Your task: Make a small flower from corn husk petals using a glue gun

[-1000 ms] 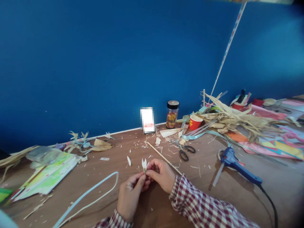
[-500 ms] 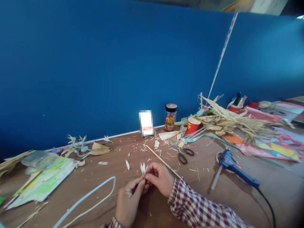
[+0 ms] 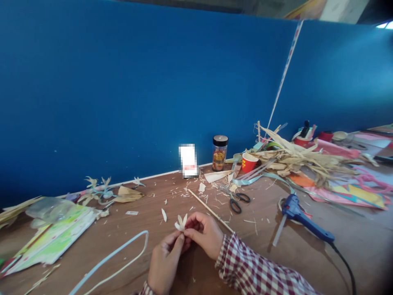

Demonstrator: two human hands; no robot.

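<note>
Left hand [image 3: 165, 260] and right hand [image 3: 207, 237] pinch little pale petals [image 3: 181, 221].
They spread out on top. A thin stick [image 3: 211, 210] lies near the right hand.

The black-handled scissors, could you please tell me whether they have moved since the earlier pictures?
No, the scissors keep their place relative to the lidded jar; the camera's view shifted.

Head-worn view, facing forward and down, above table [image 3: 267, 235]
</note>
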